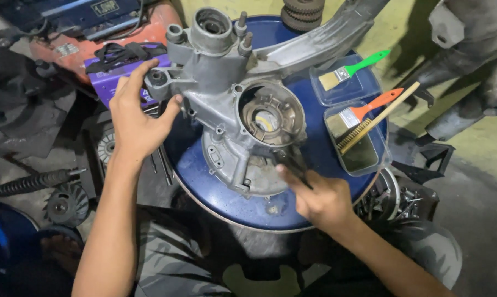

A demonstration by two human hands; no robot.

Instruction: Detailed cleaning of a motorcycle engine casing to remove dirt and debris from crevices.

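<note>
Fingers (149, 74) of the left hand (136, 121) are spread, bracing the grey engine casing (226, 104) at centre frame on the blue drum top (193, 165). The right hand (320, 198) grips a dark tool (292, 162) at the casing's lower edge. A slip there could gouge the soft metal or tip the casing.

A round blue drum top (193, 165) carries a grey engine casing (232, 104) and two clear trays (383, 151) holding brushes
</note>
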